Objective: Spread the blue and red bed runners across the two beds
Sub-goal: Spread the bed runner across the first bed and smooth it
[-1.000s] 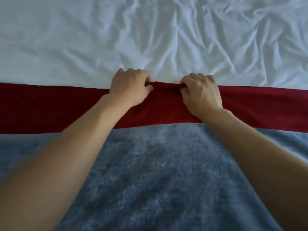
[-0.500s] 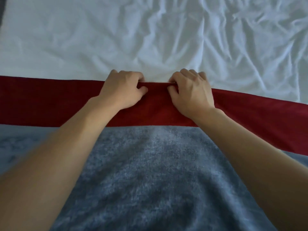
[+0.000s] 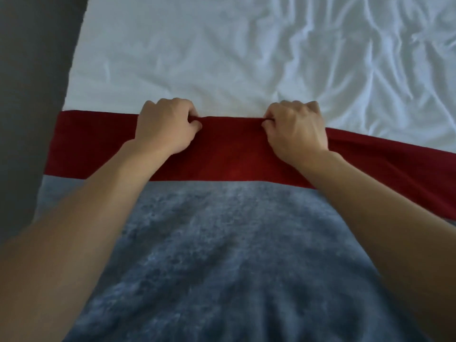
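A red bed runner (image 3: 229,154) lies as a band across the bed, from the left edge to the right edge of the view. Its far edge meets the white sheet (image 3: 222,58). My left hand (image 3: 165,127) pinches that far edge left of the middle. My right hand (image 3: 297,129) pinches the same edge a little further right, and the cloth is taut between them. A blue-grey fuzzy runner (image 3: 222,255) covers the bed on the near side of the red one, partly under my forearms.
The bed's left edge (image 3: 71,77) runs down the left side, with dark grey floor (image 3: 29,95) beyond it. The white sheet is heavily wrinkled at the upper right.
My hands have slid apart along the red runner's far edge, stretching it flat between them. The view has shifted left, and the bed's left edge and the floor have come into sight.
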